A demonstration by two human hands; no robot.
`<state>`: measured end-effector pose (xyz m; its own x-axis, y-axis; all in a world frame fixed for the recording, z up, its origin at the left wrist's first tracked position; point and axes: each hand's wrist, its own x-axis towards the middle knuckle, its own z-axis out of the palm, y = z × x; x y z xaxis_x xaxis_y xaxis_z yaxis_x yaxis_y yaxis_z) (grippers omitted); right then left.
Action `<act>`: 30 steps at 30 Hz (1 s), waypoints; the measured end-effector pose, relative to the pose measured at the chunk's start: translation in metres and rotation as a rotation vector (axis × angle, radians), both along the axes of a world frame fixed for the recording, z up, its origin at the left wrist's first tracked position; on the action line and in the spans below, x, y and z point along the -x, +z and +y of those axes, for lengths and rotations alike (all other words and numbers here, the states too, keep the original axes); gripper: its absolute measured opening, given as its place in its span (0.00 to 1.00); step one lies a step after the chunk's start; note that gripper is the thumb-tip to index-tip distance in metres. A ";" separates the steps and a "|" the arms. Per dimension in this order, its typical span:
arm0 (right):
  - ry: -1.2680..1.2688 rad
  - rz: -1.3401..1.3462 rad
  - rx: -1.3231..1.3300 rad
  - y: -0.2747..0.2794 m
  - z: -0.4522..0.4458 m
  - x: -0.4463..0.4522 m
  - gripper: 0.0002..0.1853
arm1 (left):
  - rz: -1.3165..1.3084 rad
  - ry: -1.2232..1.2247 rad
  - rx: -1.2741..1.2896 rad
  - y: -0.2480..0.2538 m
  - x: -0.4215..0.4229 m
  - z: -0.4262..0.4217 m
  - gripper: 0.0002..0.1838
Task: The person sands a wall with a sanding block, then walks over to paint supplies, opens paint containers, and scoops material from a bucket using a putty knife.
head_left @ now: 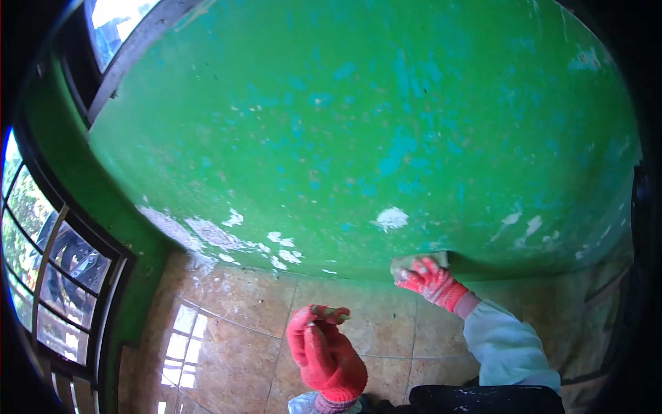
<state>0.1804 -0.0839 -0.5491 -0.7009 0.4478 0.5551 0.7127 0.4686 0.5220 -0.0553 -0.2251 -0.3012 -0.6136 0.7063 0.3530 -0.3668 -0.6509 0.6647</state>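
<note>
A green wall (331,138) with blue and white worn patches fills most of the view. At its foot my right hand (431,281), in a red and white glove, holds a flat greyish block (419,262) against the wall's lower edge. My left hand (324,352), in a red glove, is raised over the tiled floor (241,338), away from the wall. Its fingers are curled with a gap between them and the thumb, and nothing shows inside.
A barred window (62,276) stands at the left, with another window (117,27) at the upper left. White flakes (200,265) lie near the wall's left corner. A dark object (486,400) is at the bottom edge, near my body.
</note>
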 end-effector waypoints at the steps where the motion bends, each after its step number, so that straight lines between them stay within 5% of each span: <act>1: -0.035 0.040 -0.134 0.053 -0.002 0.007 0.28 | -0.017 -0.023 0.018 -0.001 -0.002 0.001 0.13; 4: -0.173 0.359 -0.383 0.192 -0.001 0.030 0.28 | 0.024 -0.052 0.033 -0.002 -0.009 0.006 0.13; 6: -0.231 0.492 -0.445 0.235 -0.005 0.035 0.28 | 0.022 -0.057 0.038 -0.004 -0.013 0.010 0.13; 10: -0.158 0.336 -0.379 0.150 0.004 0.028 0.24 | 0.103 -0.053 0.041 -0.002 -0.021 0.013 0.14; 13: -0.092 -0.175 -0.289 0.068 -0.009 -0.012 0.27 | 0.289 0.054 0.058 -0.010 -0.026 0.005 0.19; 15: -0.110 -0.076 -0.178 0.066 -0.037 -0.043 0.29 | 0.104 -0.098 0.042 -0.010 -0.021 0.000 0.18; 17: -0.294 0.499 -0.070 0.080 -0.045 -0.090 0.29 | 0.120 -0.093 0.075 -0.007 -0.027 -0.002 0.17; 19: -0.578 0.743 -0.258 0.115 -0.061 -0.133 0.33 | 0.142 -0.078 0.085 -0.008 -0.028 0.002 0.16; 20: -0.719 0.650 -0.508 0.152 -0.079 -0.146 0.37 | 0.141 -0.083 0.079 -0.014 -0.027 0.004 0.15; 23: -0.964 0.809 -0.677 0.108 -0.062 -0.196 0.40 | 0.149 -0.186 0.081 -0.015 -0.035 0.000 0.15; 25: -1.124 0.821 -0.742 0.084 -0.053 -0.208 0.38 | 0.817 0.035 0.107 -0.005 -0.045 -0.011 0.15; 27: -0.995 0.961 -0.636 0.089 -0.044 -0.162 0.31 | 0.714 -0.064 0.131 -0.013 -0.054 -0.010 0.17; 30: -0.328 0.997 0.068 0.080 -0.032 -0.045 0.22 | 0.539 -0.324 0.187 -0.015 -0.064 -0.005 0.17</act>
<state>0.2255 -0.1162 -0.4694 0.2210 0.5848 0.7805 0.9024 0.1808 -0.3910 0.0089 -0.2299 -0.3163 -0.1305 0.9048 0.4053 -0.1088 -0.4194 0.9013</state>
